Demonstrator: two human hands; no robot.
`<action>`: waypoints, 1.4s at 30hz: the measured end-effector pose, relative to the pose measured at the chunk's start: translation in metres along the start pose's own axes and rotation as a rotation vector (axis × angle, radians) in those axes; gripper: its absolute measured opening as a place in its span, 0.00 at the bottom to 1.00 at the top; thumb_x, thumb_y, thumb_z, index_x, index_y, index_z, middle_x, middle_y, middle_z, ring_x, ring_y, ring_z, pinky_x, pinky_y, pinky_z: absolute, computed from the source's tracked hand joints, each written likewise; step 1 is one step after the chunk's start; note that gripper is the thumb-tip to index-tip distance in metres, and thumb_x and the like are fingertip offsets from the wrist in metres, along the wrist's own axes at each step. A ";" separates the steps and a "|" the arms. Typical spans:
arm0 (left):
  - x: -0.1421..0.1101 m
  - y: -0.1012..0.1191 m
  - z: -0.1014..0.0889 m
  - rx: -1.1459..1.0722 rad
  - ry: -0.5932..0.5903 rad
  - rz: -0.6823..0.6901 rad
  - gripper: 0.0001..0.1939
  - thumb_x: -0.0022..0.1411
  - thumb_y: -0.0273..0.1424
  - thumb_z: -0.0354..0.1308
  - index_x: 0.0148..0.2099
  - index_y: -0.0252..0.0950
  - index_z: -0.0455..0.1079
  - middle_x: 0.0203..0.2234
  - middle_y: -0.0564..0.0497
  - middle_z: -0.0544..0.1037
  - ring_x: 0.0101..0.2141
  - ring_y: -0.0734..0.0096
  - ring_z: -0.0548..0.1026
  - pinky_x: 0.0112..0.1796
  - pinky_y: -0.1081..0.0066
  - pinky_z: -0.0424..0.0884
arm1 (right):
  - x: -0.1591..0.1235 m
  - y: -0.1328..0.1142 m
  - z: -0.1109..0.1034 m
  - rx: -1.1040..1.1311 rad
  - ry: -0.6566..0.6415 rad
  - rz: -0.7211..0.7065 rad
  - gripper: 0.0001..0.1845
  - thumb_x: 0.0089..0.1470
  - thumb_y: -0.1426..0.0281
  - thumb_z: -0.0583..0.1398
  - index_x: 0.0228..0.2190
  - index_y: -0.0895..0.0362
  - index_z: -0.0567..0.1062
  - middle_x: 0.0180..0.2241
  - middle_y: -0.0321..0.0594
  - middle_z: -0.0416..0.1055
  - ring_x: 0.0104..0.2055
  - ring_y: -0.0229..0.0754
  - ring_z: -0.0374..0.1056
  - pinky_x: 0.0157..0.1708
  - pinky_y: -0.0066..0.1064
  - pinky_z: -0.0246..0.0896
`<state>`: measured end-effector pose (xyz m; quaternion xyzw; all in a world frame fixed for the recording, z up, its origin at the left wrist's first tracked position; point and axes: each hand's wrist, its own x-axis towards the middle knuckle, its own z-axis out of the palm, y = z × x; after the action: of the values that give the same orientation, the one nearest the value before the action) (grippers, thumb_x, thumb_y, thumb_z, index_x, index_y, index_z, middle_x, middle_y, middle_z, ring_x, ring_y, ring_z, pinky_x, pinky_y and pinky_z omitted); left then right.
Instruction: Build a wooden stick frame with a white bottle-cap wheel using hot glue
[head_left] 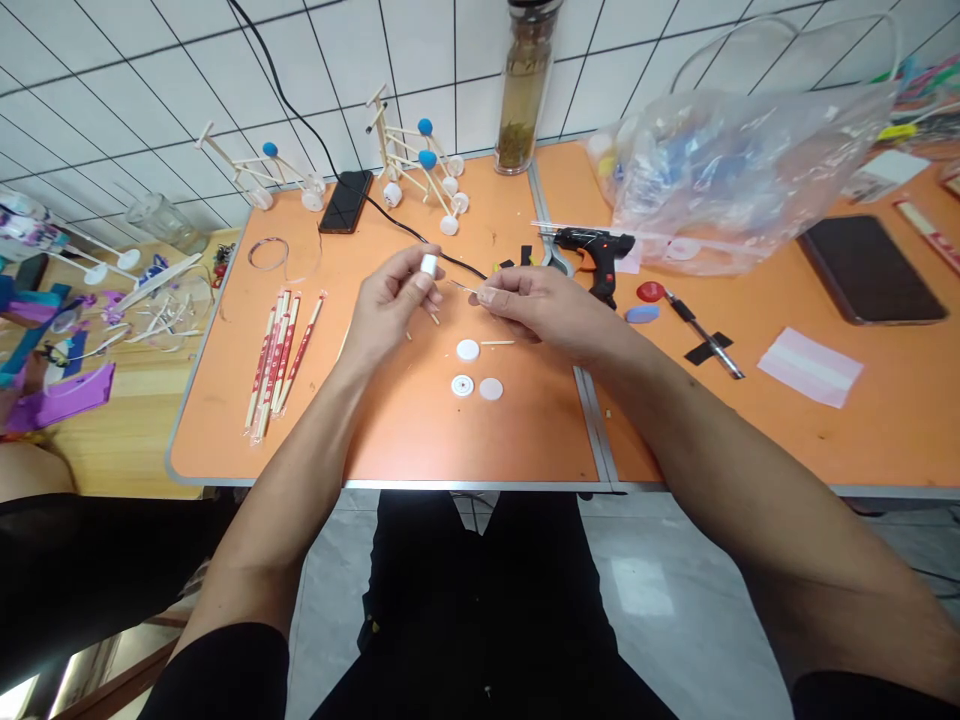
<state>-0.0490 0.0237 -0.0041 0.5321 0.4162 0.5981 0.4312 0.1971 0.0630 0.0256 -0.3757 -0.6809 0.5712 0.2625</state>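
My left hand [390, 305] pinches a small white cylinder [428, 265] between thumb and fingertips above the orange table [390, 430]. My right hand [544, 310] holds a thin pointed stick [461, 287] by its end, with the tip a little left of my fingers and close to the cylinder. Just below my hands lie several white plastic discs, including a plain one [467, 349] and one with a central hole [463, 385]. A short wooden stick [497, 342] lies beside them.
Paper-wrapped chopsticks [277, 365] lie left of my hands. A black glue gun [592, 255] and a plastic bag [735, 170] sit to the right. Stick-built wheeled models [412, 165], a black cable [442, 250], a phone [346, 200] and a glass bottle [523, 90] stand behind.
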 end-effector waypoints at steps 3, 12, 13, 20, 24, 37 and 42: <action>0.004 0.007 -0.007 -0.114 0.098 -0.137 0.17 0.70 0.41 0.79 0.56 0.41 0.86 0.43 0.49 0.90 0.34 0.78 0.84 0.39 0.78 0.81 | -0.002 0.003 -0.001 -0.300 0.061 -0.072 0.13 0.69 0.59 0.65 0.38 0.55 0.80 0.31 0.36 0.71 0.32 0.40 0.63 0.35 0.36 0.51; -0.001 0.027 -0.004 -0.348 0.083 -0.344 0.19 0.79 0.28 0.66 0.68 0.32 0.80 0.49 0.40 0.91 0.36 0.74 0.89 0.43 0.77 0.85 | -0.016 0.003 0.020 -0.968 -0.114 -0.150 0.14 0.71 0.65 0.64 0.53 0.55 0.83 0.55 0.48 0.83 0.53 0.54 0.78 0.40 0.38 0.53; -0.002 0.027 -0.004 -0.347 0.076 -0.339 0.19 0.79 0.28 0.65 0.68 0.32 0.80 0.49 0.40 0.92 0.36 0.74 0.89 0.43 0.77 0.85 | -0.017 0.002 0.022 -1.000 -0.132 -0.137 0.14 0.71 0.65 0.64 0.54 0.55 0.83 0.56 0.48 0.83 0.53 0.55 0.79 0.40 0.38 0.53; -0.002 0.021 -0.006 -0.331 0.040 -0.298 0.11 0.77 0.28 0.68 0.58 0.37 0.84 0.49 0.42 0.92 0.36 0.75 0.88 0.43 0.77 0.86 | -0.015 0.006 0.027 -1.100 -0.218 -0.144 0.16 0.77 0.64 0.60 0.56 0.56 0.85 0.55 0.49 0.83 0.52 0.55 0.81 0.36 0.39 0.48; -0.002 0.019 -0.007 -0.282 0.035 -0.293 0.15 0.75 0.31 0.72 0.61 0.40 0.83 0.48 0.43 0.91 0.39 0.72 0.90 0.45 0.76 0.87 | -0.015 0.007 0.029 -1.106 -0.233 -0.151 0.16 0.77 0.65 0.60 0.57 0.56 0.84 0.55 0.50 0.83 0.51 0.54 0.80 0.35 0.39 0.48; 0.003 0.019 -0.018 -0.276 0.115 -0.264 0.08 0.75 0.28 0.71 0.54 0.39 0.84 0.47 0.46 0.90 0.37 0.77 0.87 0.43 0.79 0.86 | -0.015 0.004 0.028 -1.115 -0.270 -0.169 0.13 0.75 0.65 0.61 0.52 0.58 0.82 0.55 0.50 0.81 0.48 0.50 0.77 0.34 0.37 0.44; 0.006 0.020 -0.022 -0.295 0.142 -0.253 0.03 0.74 0.28 0.72 0.49 0.38 0.83 0.45 0.47 0.90 0.33 0.81 0.84 0.39 0.82 0.84 | -0.014 0.008 0.030 -1.095 -0.255 -0.190 0.12 0.75 0.67 0.60 0.52 0.57 0.82 0.55 0.50 0.82 0.49 0.50 0.77 0.34 0.38 0.44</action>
<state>-0.0731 0.0228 0.0145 0.3632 0.4168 0.6295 0.5460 0.1836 0.0351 0.0125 -0.3223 -0.9347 0.1496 -0.0047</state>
